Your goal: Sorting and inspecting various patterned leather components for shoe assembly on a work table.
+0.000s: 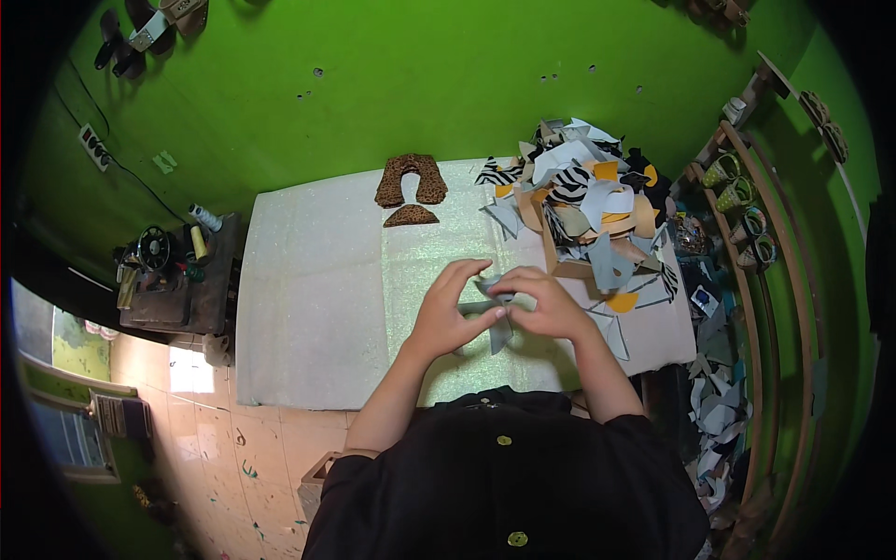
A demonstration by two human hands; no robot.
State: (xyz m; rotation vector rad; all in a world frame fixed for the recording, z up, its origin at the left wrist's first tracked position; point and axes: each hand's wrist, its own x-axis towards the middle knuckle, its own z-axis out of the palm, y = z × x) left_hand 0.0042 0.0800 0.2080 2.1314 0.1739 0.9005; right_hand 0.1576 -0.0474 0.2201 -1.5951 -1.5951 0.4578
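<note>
Over the near middle of the table, both my hands are at a grey, angular piece of sheet material (501, 338). My right hand (546, 303) pinches it between thumb and curled fingers. The thumb of my left hand (453, 313) meets it from the other side, with the fingers arched over the far part. My hands hide much of its outline. Beyond them lie two leopard-print cut pieces: an arch-shaped one (389, 184) and a small curved one (411, 217).
At the back right, a cardboard box (566, 268) overflows with grey, zebra-print and orange scraps (597, 196). More offcuts (719, 401) lie on the floor beside the table. A sewing machine (154, 250) with thread spools stands left. Shoes sit on a wooden rack (747, 187) at right.
</note>
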